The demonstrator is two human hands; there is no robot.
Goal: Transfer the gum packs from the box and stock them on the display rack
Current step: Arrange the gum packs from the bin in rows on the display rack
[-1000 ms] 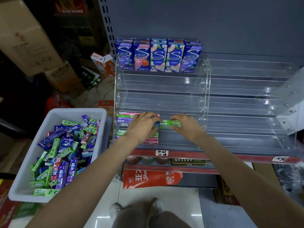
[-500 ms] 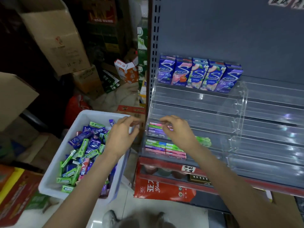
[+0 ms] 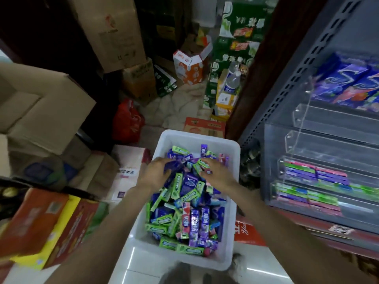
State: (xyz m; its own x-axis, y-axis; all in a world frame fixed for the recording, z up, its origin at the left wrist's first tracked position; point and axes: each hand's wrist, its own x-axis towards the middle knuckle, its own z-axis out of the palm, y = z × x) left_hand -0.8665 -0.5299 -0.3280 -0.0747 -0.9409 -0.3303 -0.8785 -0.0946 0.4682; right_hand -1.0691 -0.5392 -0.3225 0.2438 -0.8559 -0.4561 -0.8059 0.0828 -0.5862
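A white plastic box [image 3: 196, 136] on the floor holds a loose heap of green, purple and pink gum packs [image 3: 190, 201]. Both my hands are down in its far half. My left hand [image 3: 155, 171] grips a purple pack [image 3: 174, 166] between thumb and fingers. My right hand [image 3: 221, 175] curls its fingers over a green pack [image 3: 202, 162] on top of the heap; blur hides the exact hold. To the right stands the clear acrylic display rack [image 3: 328, 144], with rows of stocked packs [image 3: 313, 175] on its two lowest tiers.
Tall blue gum boxes [image 3: 348, 83] fill the rack's top tier. Cardboard cartons [image 3: 41, 107] crowd the left, a red bag [image 3: 127, 121] lies behind the box, and green cartons [image 3: 235, 48] stack at the back. A red and yellow carton [image 3: 51, 226] sits lower left.
Both hands left the rack and swung left into the white box. My view turned left and down with them. The left hand has taken hold of a purple pack.
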